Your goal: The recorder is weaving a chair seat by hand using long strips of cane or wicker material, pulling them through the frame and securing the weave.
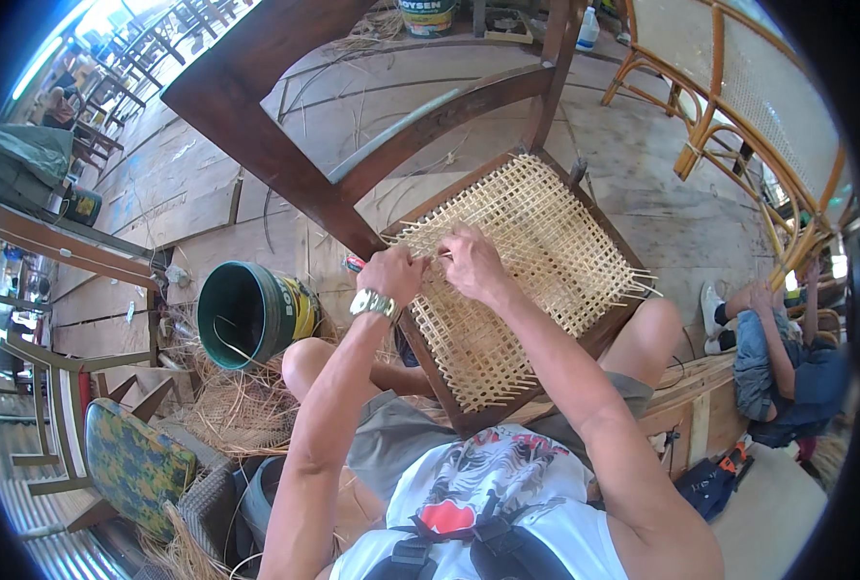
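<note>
A dark wooden chair [256, 135] leans toward me, its seat frame resting by my legs. Woven cane [536, 261] in an open lattice fills the seat, with loose strand ends sticking out at the right corner and along the far left edge. At the seat's left edge, beside the chair post, my left hand [394, 275] is closed with its fingers pinched together; a watch is on that wrist. Close to its right, my right hand [473, 263] pinches at the weave, fingertips down on the cane. Any strand between the fingers is too small to make out surely.
A dark green bucket [246, 314] lies tipped at the left, near loose cane scraps [242, 411]. A camouflage-patterned cushion [135, 459] is at lower left. Rattan furniture [730, 106] stands at upper right. Another person [788, 358] sits at the right. A paint bucket [426, 15] stands at the back.
</note>
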Tool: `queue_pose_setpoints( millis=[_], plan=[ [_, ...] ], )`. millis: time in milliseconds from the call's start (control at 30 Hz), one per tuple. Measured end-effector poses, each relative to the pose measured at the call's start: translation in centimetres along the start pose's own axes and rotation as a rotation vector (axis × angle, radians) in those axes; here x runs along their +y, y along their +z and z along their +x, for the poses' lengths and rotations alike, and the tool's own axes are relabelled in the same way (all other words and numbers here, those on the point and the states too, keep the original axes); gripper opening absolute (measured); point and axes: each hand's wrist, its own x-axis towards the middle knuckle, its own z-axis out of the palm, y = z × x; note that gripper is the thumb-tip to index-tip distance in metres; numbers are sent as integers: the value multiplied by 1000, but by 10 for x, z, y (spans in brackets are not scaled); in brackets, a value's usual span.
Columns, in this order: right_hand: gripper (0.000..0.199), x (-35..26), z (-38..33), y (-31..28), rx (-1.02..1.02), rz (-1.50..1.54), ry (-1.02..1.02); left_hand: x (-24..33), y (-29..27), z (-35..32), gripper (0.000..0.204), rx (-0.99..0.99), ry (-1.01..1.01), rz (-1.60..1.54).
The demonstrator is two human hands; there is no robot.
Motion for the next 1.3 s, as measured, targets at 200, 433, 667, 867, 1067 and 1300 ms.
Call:
queue_pose_setpoints(
  millis=[200, 433, 667, 867, 1067, 1300],
  plan=[
    [12, 21, -10, 14, 22, 165, -147, -99, -50, -59, 49, 383, -356, 80],
    [8, -27, 13, 26, 332, 55, -444, -137, -21, -75, 29, 449, -201, -43],
    [20, -17, 33, -10, -1, 710, 151, -36, -22, -33, 28, 175, 9, -46],
    [26, 7, 32, -5, -126, 242, 201, -13, -14, 5, 24, 91, 117, 177],
    [21, 4, 32, -5, -99, 139, 154, 8, -24, 10, 21, 46, 232, 383],
    [20, -1, 33, -9, -85, 134, 137, 9, -7, 7, 19, 49, 129, 280]
  ],
)
